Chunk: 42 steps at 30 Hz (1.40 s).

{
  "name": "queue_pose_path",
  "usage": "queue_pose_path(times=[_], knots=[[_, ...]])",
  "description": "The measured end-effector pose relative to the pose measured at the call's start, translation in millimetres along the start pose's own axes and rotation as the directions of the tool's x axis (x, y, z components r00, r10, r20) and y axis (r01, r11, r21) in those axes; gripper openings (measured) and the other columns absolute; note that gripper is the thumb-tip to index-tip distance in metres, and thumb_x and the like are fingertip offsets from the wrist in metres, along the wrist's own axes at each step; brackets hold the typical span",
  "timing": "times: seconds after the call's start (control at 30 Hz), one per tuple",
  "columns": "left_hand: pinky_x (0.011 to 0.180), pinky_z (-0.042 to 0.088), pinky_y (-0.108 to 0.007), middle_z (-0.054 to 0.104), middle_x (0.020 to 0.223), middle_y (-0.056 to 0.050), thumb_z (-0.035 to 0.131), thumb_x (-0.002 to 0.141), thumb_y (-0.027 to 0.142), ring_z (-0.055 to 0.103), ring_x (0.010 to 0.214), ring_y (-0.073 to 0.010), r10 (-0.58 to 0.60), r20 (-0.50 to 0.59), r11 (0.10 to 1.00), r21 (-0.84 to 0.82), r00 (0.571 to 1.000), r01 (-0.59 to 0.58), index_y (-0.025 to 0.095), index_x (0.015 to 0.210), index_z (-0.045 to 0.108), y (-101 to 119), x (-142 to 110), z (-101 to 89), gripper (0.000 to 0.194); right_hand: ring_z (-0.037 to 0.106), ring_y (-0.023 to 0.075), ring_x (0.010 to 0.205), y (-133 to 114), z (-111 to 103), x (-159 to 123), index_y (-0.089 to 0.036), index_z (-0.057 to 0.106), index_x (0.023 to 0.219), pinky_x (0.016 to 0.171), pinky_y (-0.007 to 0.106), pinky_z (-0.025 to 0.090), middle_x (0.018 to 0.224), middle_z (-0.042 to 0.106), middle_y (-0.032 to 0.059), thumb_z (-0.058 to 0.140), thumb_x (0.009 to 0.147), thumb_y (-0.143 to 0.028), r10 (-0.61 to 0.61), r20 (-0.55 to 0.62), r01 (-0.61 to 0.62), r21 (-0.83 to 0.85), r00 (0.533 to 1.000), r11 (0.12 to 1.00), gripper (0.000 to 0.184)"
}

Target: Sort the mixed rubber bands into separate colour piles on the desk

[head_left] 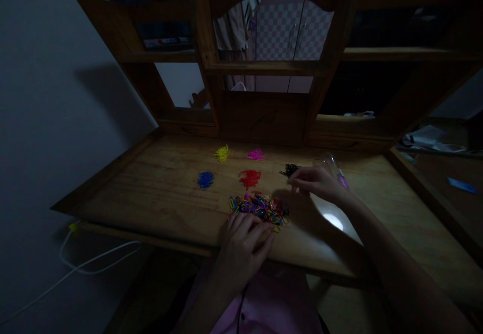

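Observation:
A heap of small mixed-colour loops, like thin bands or clips, lies near the desk's front edge. My left hand rests against its near side, fingers curled, thumb and forefinger tips close together; whatever they pinch is hidden. Just right of the black pile, my right hand hovers above the desk with its fingertips pressed together. Anything between them is too small to make out. Sorted by colour, a red pile, a blue pile, a yellow pile and a pink pile lie beyond the heap.
Behind my right hand is a clear container, partly hidden, with a purple item beside it. The wooden desk has a shelf unit along its back. A white cable hangs at the left wall.

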<state>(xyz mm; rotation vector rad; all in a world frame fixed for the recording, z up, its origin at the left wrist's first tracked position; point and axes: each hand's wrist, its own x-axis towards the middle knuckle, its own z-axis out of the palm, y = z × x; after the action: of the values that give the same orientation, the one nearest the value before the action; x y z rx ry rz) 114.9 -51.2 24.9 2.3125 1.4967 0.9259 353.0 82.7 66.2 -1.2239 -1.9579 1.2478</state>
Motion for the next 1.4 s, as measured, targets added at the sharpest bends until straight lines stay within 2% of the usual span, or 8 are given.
queue_pose_path(times=[0.1,0.2,0.33,0.53,0.7,0.93,1.1,1.4], knots=[[0.084,0.042,-0.038,0.062,0.091,-0.004,0.06,0.087,0.022,0.054,0.091,-0.021,-0.005,-0.071,1.0,-0.008,0.997,0.004,0.025,0.1,0.068,-4.6,0.8,-2.2,0.015,0.062,0.0136,0.068,-14.8,10.5,-7.8,-0.016,0.071,0.088,0.057,0.023,0.046,0.079,0.069,0.0044,0.065,0.08,-0.041,-0.067,0.311,0.082,-0.034,0.948,0.996,0.027],[0.084,0.043,-0.037,0.063,0.091,-0.004,0.059,0.088,0.02,0.055,0.09,-0.0204,-0.031,-0.14,0.999,0.017,0.99,0.034,0.025,0.1,0.068,-13.6,1.9,-8.0,0.016,0.059,0.0123,0.068,-20.5,19.3,-12.0,-0.018,0.069,0.1,0.056,0.021,0.042,0.075,0.065,0.0005,0.069,0.078,-0.036,-0.064,0.418,0.109,-0.084,0.906,0.99,0.028],[0.084,0.043,-0.037,0.063,0.093,-0.004,0.06,0.088,0.021,0.056,0.091,-0.0209,-0.092,-0.21,0.994,0.042,0.973,0.103,0.026,0.101,0.068,-31.2,2.9,-17.6,0.016,0.051,0.0098,0.058,-18.3,26.3,-11.9,-0.022,0.058,0.121,0.05,0.019,0.036,0.065,0.055,-0.0049,0.072,0.075,-0.03,-0.039,0.385,0.114,-0.175,0.922,0.978,0.049],[0.084,0.045,-0.036,0.063,0.092,-0.003,0.062,0.086,0.024,0.056,0.092,-0.0211,-0.114,-0.172,0.992,0.042,0.978,0.123,0.027,0.1,0.068,-46.9,-0.4,-21.7,0.015,0.052,0.0108,0.059,-18.9,44.9,-14.0,-0.024,0.053,0.127,0.05,0.02,0.036,0.069,0.057,-0.0039,0.072,0.075,-0.032,-0.029,0.354,0.12,-0.238,0.935,0.964,0.055],[0.085,0.045,-0.036,0.062,0.095,-0.004,0.065,0.085,0.025,0.055,0.094,-0.0212,-0.102,-0.164,0.994,0.034,0.981,0.108,0.027,0.103,0.068,-43.6,-0.5,-18.0,0.018,0.052,0.0111,0.057,-19.3,57.4,-15.6,-0.025,0.052,0.127,0.051,0.022,0.033,0.068,0.059,-0.0042,0.071,0.076,-0.031,-0.067,0.252,0.153,-0.341,0.965,0.927,0.054],[0.085,0.044,-0.037,0.062,0.095,-0.004,0.064,0.085,0.025,0.054,0.095,-0.0214,-0.079,-0.136,0.996,0.032,0.988,0.084,0.025,0.101,0.068,-31.2,17.9,-10.2,0.016,0.051,0.0106,0.054,-17.0,58.8,-12.3,-0.024,0.056,0.122,0.049,0.022,0.03,0.063,0.057,-0.0043,0.072,0.076,-0.032,-0.085,0.261,0.167,-0.313,0.962,0.935,0.049],[0.084,0.043,-0.038,0.062,0.095,-0.004,0.067,0.082,0.021,0.054,0.095,-0.022,-0.077,-0.132,0.993,0.082,0.988,0.088,0.024,0.089,0.069,-25.9,25.5,-5.0,0.008,0.052,0.0107,0.055,-16.4,57.4,-12.0,-0.024,0.056,0.123,0.049,0.021,0.031,0.064,0.057,-0.0051,0.073,0.075,-0.033,-0.075,0.262,0.153,-0.293,0.962,0.944,0.052],[0.083,0.047,-0.033,0.061,0.091,-0.003,0.066,0.083,0.024,0.057,0.091,-0.0187,-0.173,-0.24,0.982,-0.116,0.955,0.148,0.023,0.086,0.071,-30.1,22.3,-10.5,0.005,0.048,0.0103,0.055,-27.0,49.2,-14.8,-0.022,0.056,0.123,0.048,0.02,0.031,0.064,0.055,-0.0045,0.068,0.079,-0.035,-0.064,0.282,0.121,-0.19,0.957,0.974,0.048]])
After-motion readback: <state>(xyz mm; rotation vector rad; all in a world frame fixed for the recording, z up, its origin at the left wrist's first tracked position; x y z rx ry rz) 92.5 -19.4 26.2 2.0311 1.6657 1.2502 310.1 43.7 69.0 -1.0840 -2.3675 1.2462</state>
